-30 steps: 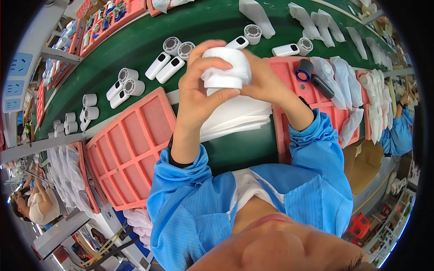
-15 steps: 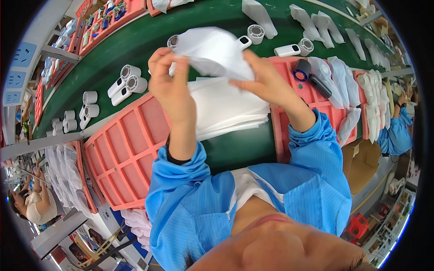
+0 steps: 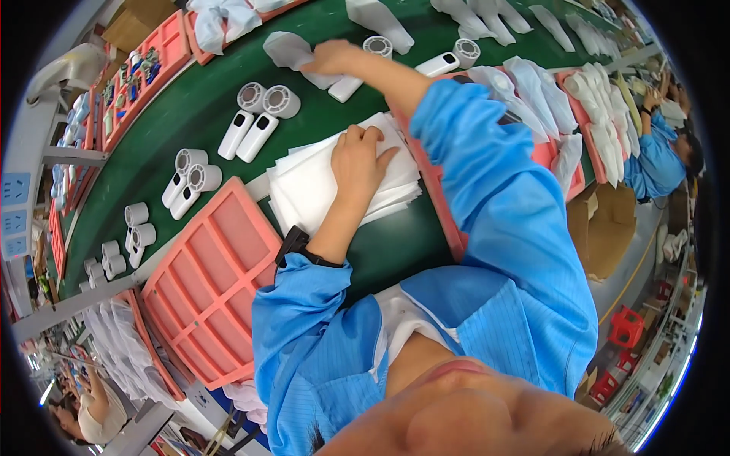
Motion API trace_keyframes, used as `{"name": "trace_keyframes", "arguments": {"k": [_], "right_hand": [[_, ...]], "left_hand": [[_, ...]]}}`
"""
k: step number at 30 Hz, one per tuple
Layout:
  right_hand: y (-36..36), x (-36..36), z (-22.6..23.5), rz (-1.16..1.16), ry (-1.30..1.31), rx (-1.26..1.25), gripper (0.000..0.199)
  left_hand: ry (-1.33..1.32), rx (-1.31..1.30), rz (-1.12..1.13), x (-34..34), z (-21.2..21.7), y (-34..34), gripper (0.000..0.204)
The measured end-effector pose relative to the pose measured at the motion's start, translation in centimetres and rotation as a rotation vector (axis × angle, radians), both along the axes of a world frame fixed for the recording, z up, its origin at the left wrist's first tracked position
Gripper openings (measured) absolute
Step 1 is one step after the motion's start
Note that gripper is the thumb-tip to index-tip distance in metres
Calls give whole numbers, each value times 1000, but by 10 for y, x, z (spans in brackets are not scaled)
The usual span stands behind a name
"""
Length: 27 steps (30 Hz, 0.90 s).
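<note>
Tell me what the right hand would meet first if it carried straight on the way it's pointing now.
Most likely the translucent white bag, right at its fingertips. The right hand seems to be touching it, though blur and the single view leave depth unclear.

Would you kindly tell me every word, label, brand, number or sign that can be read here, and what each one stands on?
No text can be read.
White sheets under the left hand: no legible lettering.
White sleeve at the right hand: none legible.
White devices: dark ovals, no readable words.
Light-blue plates: dark marks, too small to tell.
</note>
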State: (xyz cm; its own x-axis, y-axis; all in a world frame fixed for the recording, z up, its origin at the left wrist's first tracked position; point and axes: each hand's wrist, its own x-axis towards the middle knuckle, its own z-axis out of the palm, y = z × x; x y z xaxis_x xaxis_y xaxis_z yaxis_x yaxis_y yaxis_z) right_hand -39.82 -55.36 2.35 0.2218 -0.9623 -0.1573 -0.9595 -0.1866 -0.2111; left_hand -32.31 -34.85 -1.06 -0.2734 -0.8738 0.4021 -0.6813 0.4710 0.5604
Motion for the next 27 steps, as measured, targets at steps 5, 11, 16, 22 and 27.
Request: {"name": "trace_keyframes", "arguments": {"k": [5, 11, 16, 22, 27], "right_hand": [[-19, -170, 42, -19, 378, 199, 68], [18, -248, 27, -83, 378, 307, 60], [25, -294, 59, -160, 59, -259, 65], [140, -162, 169, 267, -849, -362, 48], [181, -108, 175, 30, -753, -419, 44]], "left_hand": [[-24, 8, 7, -6, 0, 4, 18], [-36, -83, 10, -4, 0, 3, 19], [130, 28, -55, -7, 0, -1, 16], [753, 379, -51, 40, 20, -14, 13], [836, 461, -81, 46, 51, -6, 11]]}}
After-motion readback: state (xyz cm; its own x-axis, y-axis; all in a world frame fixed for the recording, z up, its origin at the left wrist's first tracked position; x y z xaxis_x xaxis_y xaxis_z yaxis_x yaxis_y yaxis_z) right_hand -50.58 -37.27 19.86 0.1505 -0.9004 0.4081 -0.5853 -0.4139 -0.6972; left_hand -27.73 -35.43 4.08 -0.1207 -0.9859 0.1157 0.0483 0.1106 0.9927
